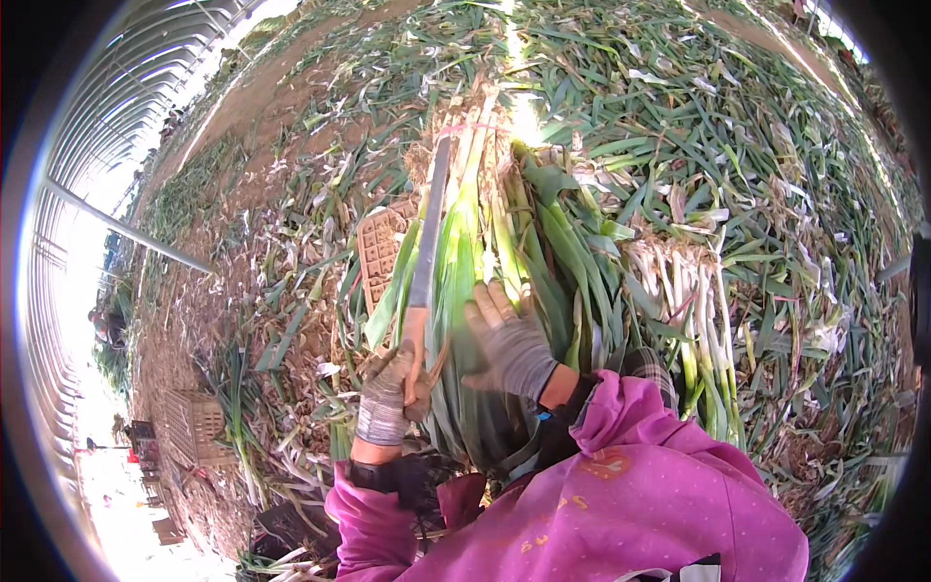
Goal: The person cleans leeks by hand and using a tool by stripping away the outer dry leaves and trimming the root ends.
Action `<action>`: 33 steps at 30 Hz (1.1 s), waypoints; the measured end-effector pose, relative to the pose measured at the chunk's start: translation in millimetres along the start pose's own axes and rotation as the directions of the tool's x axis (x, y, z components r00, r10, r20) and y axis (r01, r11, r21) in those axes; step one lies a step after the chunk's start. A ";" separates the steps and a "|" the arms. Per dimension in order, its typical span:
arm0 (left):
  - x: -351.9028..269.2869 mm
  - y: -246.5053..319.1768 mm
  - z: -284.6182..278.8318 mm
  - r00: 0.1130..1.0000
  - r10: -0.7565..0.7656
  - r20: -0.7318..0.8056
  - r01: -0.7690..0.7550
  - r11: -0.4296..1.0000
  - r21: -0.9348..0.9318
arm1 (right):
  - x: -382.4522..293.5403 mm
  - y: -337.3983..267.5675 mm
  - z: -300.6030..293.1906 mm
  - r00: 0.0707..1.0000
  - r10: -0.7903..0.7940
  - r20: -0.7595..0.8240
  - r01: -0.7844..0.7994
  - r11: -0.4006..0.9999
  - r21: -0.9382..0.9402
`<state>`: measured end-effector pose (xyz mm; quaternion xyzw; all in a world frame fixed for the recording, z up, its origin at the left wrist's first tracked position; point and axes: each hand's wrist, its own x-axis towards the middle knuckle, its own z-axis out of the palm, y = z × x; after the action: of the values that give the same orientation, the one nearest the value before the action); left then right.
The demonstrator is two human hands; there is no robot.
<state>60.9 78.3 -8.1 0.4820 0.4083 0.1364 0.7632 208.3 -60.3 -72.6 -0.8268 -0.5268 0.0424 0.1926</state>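
My left hand (pixel 385 404), in a grey knit work glove, grips the wooden handle of a long knife (pixel 430 225). Its straight blade points away from me along the left side of a bundle of leek-like green onions (pixel 465 233). A pink tie (pixel 473 128) circles the bundle near the root end, and the long green leaves run toward my lap. Flat over the leaves lies my right hand (pixel 509 342), also gloved, with nothing in its grasp. It is slightly blurred, so firm contact cannot be told.
A brown plastic crate (pixel 380 251) shows beside the bundle's left side. Another onion bundle (pixel 691 298) lies at my right. Cut leaves (pixel 698 94) litter the ground. Further left are a beige slatted crate (pixel 195 428), a slanted metal pole (pixel 131 229) and another person (pixel 107 327).
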 end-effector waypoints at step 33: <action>-202.9 -31.4 -139.6 0.786 0.553 -0.277 -0.518 0.833 0.194 | 3.1 -3.2 -0.9 0.989 -0.084 0.123 0.119 0.943 -0.311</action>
<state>-178.0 27.8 36.9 0.5895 0.3799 0.4019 0.5888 207.2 -56.6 -70.2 -0.8151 -0.5784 -0.0080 0.0302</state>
